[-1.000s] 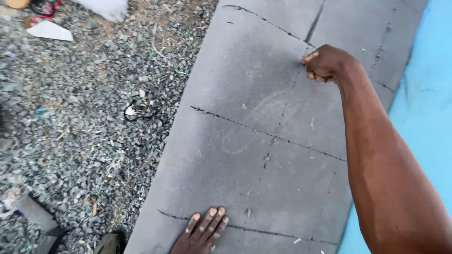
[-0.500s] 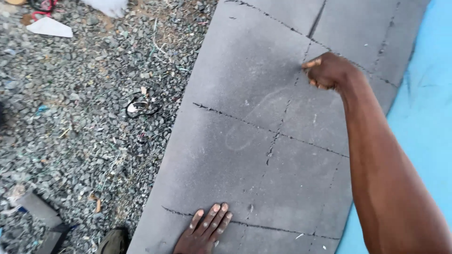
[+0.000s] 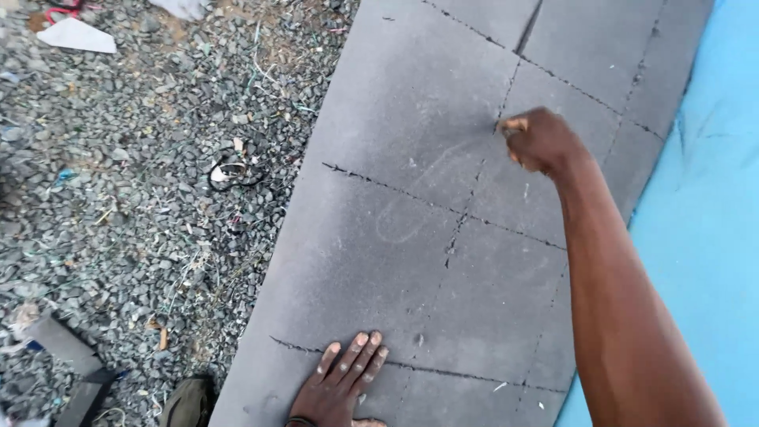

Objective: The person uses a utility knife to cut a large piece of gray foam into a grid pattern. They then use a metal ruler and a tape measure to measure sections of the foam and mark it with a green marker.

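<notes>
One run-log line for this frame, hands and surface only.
left hand: flat on grey sheet, fingers spread | right hand: closed fist, knuckles at scored line | gravel left | blue sheet right

Even, shadowless daylight; slight blur

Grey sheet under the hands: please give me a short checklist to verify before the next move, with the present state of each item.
1. Left hand lies flat on the grey sheet and steadies it: ok.
2. Right hand is closed in a fist over the sheet, near a dashed line: ok.
3. What the right hand holds: cannot tell, the fingers hide it.
4. Faint curved outline on the sheet is readable: ok, but pale.
5. Sheet lies fully on the blue surface: not ok, its left edge borders gravel.
6. Gravel near the edge is free of loose things: not ok, a small dark ring-shaped object lies there.
</notes>
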